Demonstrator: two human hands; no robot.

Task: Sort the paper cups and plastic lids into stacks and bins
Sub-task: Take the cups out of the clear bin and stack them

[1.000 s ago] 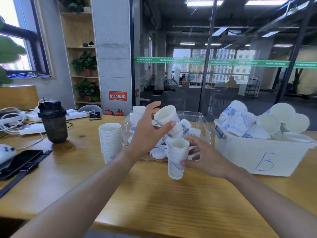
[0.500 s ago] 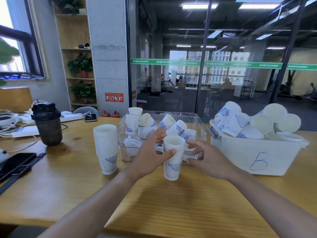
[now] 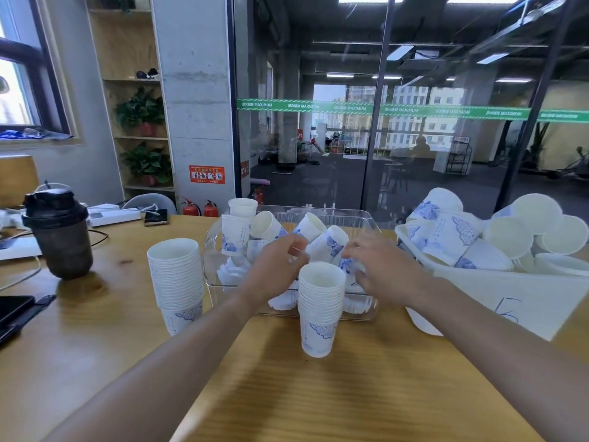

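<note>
two stacks of cups (image 3: 321, 309) stand on the surface (image 3: 318, 393) while my left hand (image 3: 276, 261) and right hand (image 3: 381, 264), apart with fingers curled, reach among loose cups (image 3: 328, 242) in the clear bin (image 3: 366, 218); whether either grips one i cannot tell, and a careless wrist could topple the near stack.

Wooden surface (image 3: 334, 393). Dark shaker bottle (image 3: 60, 232) upright at far left. White power strip (image 3: 113, 215) and phone (image 3: 155, 216) lie behind it. Two red fire extinguishers (image 3: 200, 208) at concrete pillar (image 3: 196, 100). Potted plants (image 3: 141, 111) on shelf.
</note>
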